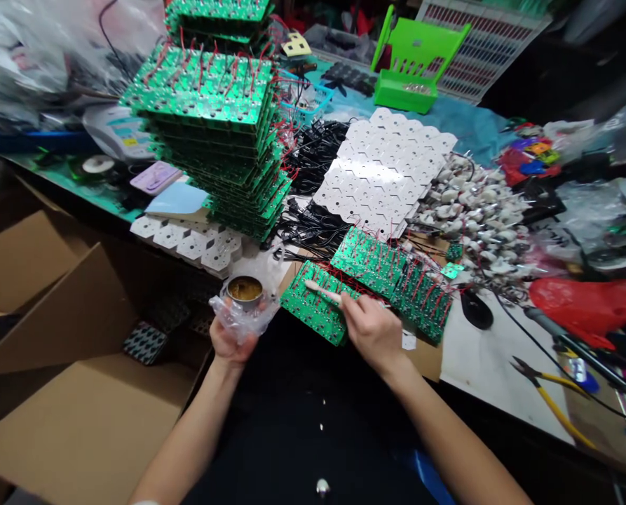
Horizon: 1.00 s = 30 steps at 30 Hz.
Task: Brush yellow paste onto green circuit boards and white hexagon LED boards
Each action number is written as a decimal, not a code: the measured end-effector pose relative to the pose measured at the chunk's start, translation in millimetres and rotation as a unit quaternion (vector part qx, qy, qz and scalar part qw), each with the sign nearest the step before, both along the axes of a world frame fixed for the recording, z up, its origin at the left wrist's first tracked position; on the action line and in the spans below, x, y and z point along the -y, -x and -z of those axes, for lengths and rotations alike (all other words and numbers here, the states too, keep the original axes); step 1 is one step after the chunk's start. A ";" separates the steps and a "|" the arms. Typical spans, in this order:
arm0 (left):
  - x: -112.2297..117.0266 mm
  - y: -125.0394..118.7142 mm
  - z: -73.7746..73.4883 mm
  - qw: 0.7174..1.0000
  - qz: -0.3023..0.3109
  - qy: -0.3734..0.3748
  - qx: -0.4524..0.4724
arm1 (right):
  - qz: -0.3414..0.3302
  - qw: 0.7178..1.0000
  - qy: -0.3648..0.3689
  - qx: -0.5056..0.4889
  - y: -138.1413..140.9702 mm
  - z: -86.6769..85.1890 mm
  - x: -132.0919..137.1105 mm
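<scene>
While the fingers (219,335) of the left hand (232,340) curl closed from below around a small round tin (245,288) of yellow-brown paste, loosely wrapped in clear plastic (237,317), the right hand (373,330) has its fingers pinched shut on a pale stick (322,292). The stick's far end points left, lying over the nearest green circuit board (313,308), which rests at the front edge of the worktop (481,365), just right of the tin. Whether the tip touches the board cannot be told.

More green boards (391,270) with red wires lie in an overlapping row behind and to the right of that board. Behind them sit white hexagon-patterned panels (383,168) and a tangle of black wires (315,151). A tall, leaning stack of green boards (223,133) stands behind the left hand. Farther right lie a heap of small white parts (475,210), a red bag (586,305) and yellow-handled pliers (549,393). An open cardboard box (92,414) sits below, at the left.
</scene>
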<state>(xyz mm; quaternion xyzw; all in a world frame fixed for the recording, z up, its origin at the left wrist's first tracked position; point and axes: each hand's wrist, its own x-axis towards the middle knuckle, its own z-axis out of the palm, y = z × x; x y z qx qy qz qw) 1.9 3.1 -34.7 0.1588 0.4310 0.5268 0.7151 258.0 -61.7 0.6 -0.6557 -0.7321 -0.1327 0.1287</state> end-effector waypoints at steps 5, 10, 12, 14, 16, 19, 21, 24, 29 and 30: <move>-2.9 -1.3 -1.1 1.000 -0.013 0.006 -0.013 | 0.056 0.998 -0.039 0.014 -13.1 -7.8 -8.4; -5.7 -1.2 -3.5 0.999 0.008 -0.004 -0.039 | -0.051 0.998 -0.013 -0.021 6.0 -16.9 28.6; -6.2 -0.8 -3.6 0.999 0.008 0.003 -0.041 | -0.076 0.997 -0.003 -0.032 10.6 -15.5 38.7; -6.4 -0.6 -3.4 0.999 0.013 0.003 -0.049 | -0.076 0.997 -0.002 -0.030 8.2 -11.6 39.4; -6.7 -0.8 -3.3 0.998 0.020 -0.005 -0.056 | -0.052 0.998 -0.005 -0.021 -0.5 -6.9 31.2; -7.2 -1.7 -3.8 0.999 0.008 -0.002 -0.032 | 0.011 1.000 -0.015 0.008 -16.6 -2.2 11.6; -7.5 -2.3 -4.6 1.000 -0.010 0.007 -0.014 | 0.050 0.998 -0.025 0.031 -23.6 -2.6 1.6; -8.1 -2.1 -6.0 1.000 -0.014 0.015 -0.011 | 0.073 0.996 -0.044 0.034 -27.1 -7.5 0.9; -10.0 0.1 -6.5 0.999 0.009 -0.002 -0.037 | 0.050 0.997 -0.048 -0.042 -29.1 -14.3 33.1; -10.2 0.4 -6.5 0.999 0.014 -0.007 -0.038 | 0.041 0.997 -0.040 -0.051 -29.1 -14.9 40.9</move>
